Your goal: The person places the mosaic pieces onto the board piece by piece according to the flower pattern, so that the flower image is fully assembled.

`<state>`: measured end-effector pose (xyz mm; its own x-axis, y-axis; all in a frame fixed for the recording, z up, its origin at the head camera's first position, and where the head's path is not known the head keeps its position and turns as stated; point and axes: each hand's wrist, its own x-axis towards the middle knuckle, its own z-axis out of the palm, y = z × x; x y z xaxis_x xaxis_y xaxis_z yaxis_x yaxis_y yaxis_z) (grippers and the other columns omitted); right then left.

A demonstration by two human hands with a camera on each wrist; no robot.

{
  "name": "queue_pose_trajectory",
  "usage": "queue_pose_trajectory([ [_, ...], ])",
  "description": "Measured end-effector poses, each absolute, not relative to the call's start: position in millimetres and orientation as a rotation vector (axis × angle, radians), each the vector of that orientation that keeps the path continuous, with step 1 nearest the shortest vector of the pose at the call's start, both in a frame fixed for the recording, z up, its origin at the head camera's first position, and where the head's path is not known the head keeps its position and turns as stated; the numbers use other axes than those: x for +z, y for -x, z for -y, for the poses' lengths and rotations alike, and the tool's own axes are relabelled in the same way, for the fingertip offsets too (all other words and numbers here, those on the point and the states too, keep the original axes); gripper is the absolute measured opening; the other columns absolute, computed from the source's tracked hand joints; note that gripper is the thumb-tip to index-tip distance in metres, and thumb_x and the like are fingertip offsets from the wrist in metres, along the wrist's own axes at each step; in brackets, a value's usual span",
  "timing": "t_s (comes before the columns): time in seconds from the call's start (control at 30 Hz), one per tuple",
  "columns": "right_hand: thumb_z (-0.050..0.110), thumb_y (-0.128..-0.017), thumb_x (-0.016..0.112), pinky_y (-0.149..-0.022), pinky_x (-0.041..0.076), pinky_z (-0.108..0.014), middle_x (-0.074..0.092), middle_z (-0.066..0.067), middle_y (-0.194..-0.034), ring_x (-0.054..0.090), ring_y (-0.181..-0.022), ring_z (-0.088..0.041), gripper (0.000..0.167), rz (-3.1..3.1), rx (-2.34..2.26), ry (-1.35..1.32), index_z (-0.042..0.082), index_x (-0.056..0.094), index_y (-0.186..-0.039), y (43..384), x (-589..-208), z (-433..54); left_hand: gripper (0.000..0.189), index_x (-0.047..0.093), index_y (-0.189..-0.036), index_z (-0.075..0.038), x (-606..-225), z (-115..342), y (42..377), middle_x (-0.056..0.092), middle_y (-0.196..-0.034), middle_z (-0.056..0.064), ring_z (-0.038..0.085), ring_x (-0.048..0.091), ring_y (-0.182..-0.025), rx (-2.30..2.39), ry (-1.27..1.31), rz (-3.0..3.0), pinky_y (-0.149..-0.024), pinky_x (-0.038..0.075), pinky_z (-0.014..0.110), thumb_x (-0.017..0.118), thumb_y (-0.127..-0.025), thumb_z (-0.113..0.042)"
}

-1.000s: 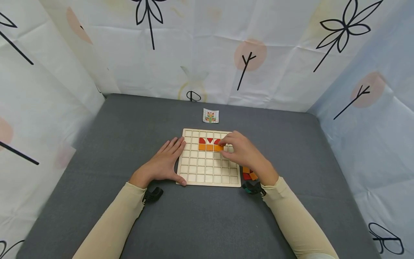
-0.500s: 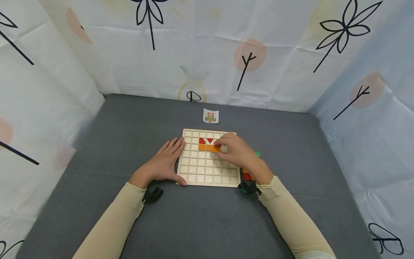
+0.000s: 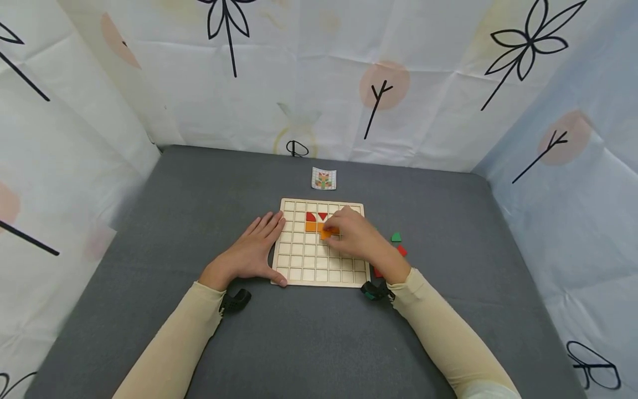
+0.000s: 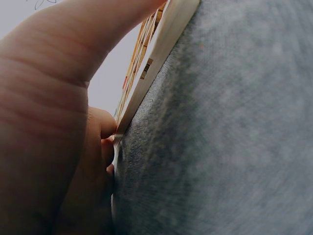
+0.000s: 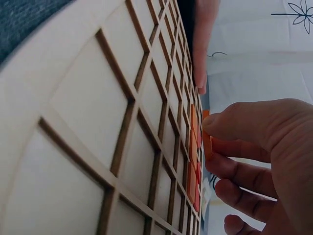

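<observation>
A wooden grid board (image 3: 296, 261) lies on the grey table. My left hand (image 3: 251, 252) rests spread along its left edge, its thumb at the near left corner. Over the board, my right hand (image 3: 355, 235) pinches an orange square tile (image 3: 325, 235) between thumb and fingers. The right wrist view shows that orange tile (image 5: 208, 147) held on edge, clear of the grid. Set in the board are a red curved tile (image 3: 310, 216), a red triangle tile (image 3: 323, 216) and a row of orange tiles (image 3: 310, 226). My right fingers partly hide both rows.
A small picture card (image 3: 324, 179) with a coloured pattern lies beyond the board. To the right are a green tile (image 3: 396, 237) and a red tile (image 3: 401, 251); my right forearm partly covers more tiles (image 3: 378, 272). Patterned white cloth (image 3: 319, 83) hangs behind the table.
My right hand has moved left across the board with the orange tile, uncovering green and red tiles on the right. My left hand has stayed in place.
</observation>
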<state>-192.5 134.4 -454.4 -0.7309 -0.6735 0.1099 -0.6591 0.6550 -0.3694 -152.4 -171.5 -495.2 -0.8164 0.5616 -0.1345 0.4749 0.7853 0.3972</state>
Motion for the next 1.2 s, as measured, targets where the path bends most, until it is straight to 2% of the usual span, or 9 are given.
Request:
queue_pose_trajectory([
  [0.43,0.016,-0.096,0.082,-0.087,0.053,-0.040,0.078,-0.003,-0.104,0.064,-0.096,-0.026,0.012,-2.857,-0.534,1.215,0.010,0.084,-0.106,192.7,-462.6,-126.0,0.156,0.007,-0.173,-0.001,-496.6,172.7,151.6,-0.002,-0.181,0.015,0.038,-0.003,-0.166,0.511,-0.801,-2.735,-0.133,0.000,0.054,0.085,-0.068,-0.085],
  [0.7,0.014,-0.096,0.079,-0.089,0.053,-0.040,0.078,-0.004,-0.106,0.064,-0.099,-0.026,0.014,-2.858,-0.526,1.189,0.010,0.084,-0.108,193.2,-463.5,-125.1,0.156,0.006,-0.174,-0.001,-497.8,172.7,152.7,-0.002,-0.181,0.015,0.037,-0.003,-0.166,0.510,-0.798,-2.737,-0.133,0.000,0.054,0.083,-0.068,-0.087],
  [0.93,0.009,-0.094,0.080,-0.088,0.053,-0.040,0.077,-0.003,-0.102,0.063,-0.097,-0.025,0.012,-2.829,-0.582,1.207,0.008,0.083,-0.105,191.9,-462.0,-126.1,0.154,0.008,-0.173,0.000,-492.0,171.9,149.6,-0.002,-0.181,0.015,0.038,-0.003,-0.166,0.544,-0.812,-2.727,-0.133,-0.001,0.053,0.088,-0.069,-0.081],
  [1.2,0.005,-0.092,0.078,-0.090,0.053,-0.039,0.076,-0.003,-0.099,0.063,-0.098,-0.025,0.011,-2.815,-0.629,1.190,0.008,0.083,-0.101,190.7,-464.4,-125.5,0.154,0.008,-0.173,0.000,-493.1,172.2,149.9,-0.001,-0.181,0.016,0.038,-0.003,-0.166,0.536,-0.817,-2.733,-0.133,-0.001,0.053,0.087,-0.068,-0.082],
])
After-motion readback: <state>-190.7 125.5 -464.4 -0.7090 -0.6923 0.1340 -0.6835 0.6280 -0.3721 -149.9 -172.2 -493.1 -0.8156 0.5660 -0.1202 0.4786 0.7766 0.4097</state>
